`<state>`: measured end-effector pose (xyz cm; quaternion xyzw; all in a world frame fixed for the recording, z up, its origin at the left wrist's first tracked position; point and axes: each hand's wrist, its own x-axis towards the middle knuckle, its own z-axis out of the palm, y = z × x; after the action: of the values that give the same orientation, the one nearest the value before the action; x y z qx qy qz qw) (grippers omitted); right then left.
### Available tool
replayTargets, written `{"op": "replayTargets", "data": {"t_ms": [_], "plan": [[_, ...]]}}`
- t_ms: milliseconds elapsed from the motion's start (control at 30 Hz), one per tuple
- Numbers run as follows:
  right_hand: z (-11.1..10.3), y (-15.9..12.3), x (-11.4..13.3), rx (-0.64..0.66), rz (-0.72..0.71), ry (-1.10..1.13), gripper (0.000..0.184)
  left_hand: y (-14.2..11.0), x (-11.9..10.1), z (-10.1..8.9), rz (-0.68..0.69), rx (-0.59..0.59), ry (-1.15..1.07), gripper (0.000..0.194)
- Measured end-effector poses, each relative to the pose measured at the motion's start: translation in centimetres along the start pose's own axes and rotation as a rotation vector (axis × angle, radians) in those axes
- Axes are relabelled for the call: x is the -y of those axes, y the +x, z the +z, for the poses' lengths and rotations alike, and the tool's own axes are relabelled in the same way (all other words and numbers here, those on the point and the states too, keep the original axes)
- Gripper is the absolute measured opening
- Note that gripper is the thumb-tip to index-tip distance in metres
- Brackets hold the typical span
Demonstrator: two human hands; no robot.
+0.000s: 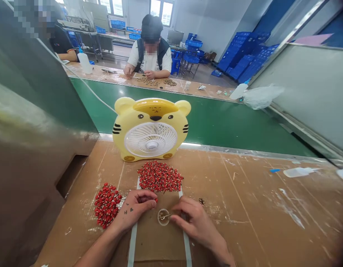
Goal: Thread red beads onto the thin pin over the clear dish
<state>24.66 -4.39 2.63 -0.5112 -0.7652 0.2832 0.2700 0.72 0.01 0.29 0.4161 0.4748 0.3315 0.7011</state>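
My right hand point(195, 222) pinches a thin gold-coloured metal pin point(166, 216) over a small clear round dish point(163, 217). My left hand point(135, 207) lies beside the dish, fingers curled, with its fingertips next to a small red part point(156, 200). A heap of small red parts with pale ends point(160, 176) sits just beyond my hands. A second red heap point(107, 204) lies left of my left hand. Both rest on a brown cardboard sheet point(157, 237) edged with white tape.
A yellow tiger-shaped desk fan point(151, 129) stands behind the heaps, before a green conveyor belt point(205, 126). A white squeeze bottle point(299, 172) lies on the bench at right. A grey panel point(29, 148) walls the left side. Across the belt, a co-worker point(149, 48) handles small parts.
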Motion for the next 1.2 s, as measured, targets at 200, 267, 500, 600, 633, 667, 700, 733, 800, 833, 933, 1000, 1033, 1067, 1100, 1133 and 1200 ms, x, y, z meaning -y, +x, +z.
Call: {"op": "replayTargets", "data": {"t_ms": [200, 267, 500, 600, 633, 667, 700, 733, 800, 833, 933, 1000, 1033, 1067, 1100, 1133, 1200], "plan": [[-5.1, -2.0, -4.4, -0.104, 0.234, -0.191, 0.017, 0.3, 0.4, -0.2, 0.003, 0.018, -0.015, 0.021], [-5.8, -2.5, -5.1, -0.012, 0.216, -0.278, 0.013, 0.3, 0.4, -0.2, 0.003, 0.026, -0.016, 0.021], [-4.4, -1.9, -5.5, 0.025, 0.271, -0.401, 0.016, 0.6, 0.9, -0.4, 0.032, 0.038, -0.046, 0.025], [-3.9, -1.3, -5.5, -0.002, 0.270, -0.392, 0.018, 0.5, 1.0, -0.5, 0.040, 0.039, -0.055, 0.027], [-3.8, -1.2, -5.5, -0.011, 0.268, -0.385, 0.018, 0.5, 0.9, -0.4, 0.038, 0.039, -0.056, 0.027], [-3.8, -1.2, -5.4, -0.020, 0.265, -0.374, 0.017, 0.5, 0.9, -0.4, 0.035, 0.039, -0.056, 0.027], [-3.8, -1.2, -5.2, -0.028, 0.263, -0.360, 0.016, 0.5, 0.9, -0.4, 0.034, 0.041, -0.058, 0.027], [-3.7, -1.2, -5.1, -0.034, 0.260, -0.350, 0.016, 0.5, 0.8, -0.3, 0.033, 0.044, -0.060, 0.027], [-3.6, -1.2, -4.7, -0.066, 0.263, -0.292, 0.013, 0.5, 0.8, -0.3, 0.036, 0.049, -0.066, 0.026], [-3.4, -1.2, -4.5, -0.096, 0.266, -0.232, 0.012, 0.5, 0.9, -0.2, 0.038, 0.051, -0.068, 0.025], [-2.5, -1.1, -3.9, -0.214, 0.244, 0.064, 0.009, 0.5, 1.0, -0.1, 0.052, 0.051, -0.076, 0.022], [-1.5, -0.7, -3.3, -0.261, 0.186, 0.267, 0.008, 0.4, 1.1, -0.1, 0.077, 0.045, -0.078, 0.020], [-0.9, -0.4, -2.9, -0.272, 0.152, 0.348, 0.007, 0.4, 1.1, 0.0, 0.101, 0.037, -0.074, 0.019], [-0.3, -0.1, -2.6, -0.280, 0.120, 0.415, 0.006, 0.3, 1.1, 0.0, 0.133, 0.027, -0.069, 0.018], [0.3, 0.3, -2.2, -0.284, 0.094, 0.468, 0.006, 0.2, 1.1, 0.0, 0.171, 0.014, -0.063, 0.016], [0.9, 0.7, -1.9, -0.285, 0.073, 0.509, 0.006, 0.1, 1.1, 0.0, 0.211, 0.003, -0.060, 0.015], [1.8, 1.6, -1.1, -0.275, 0.048, 0.575, 0.007, -0.1, 1.0, 0.1, 0.283, -0.005, -0.057, 0.012]]}}
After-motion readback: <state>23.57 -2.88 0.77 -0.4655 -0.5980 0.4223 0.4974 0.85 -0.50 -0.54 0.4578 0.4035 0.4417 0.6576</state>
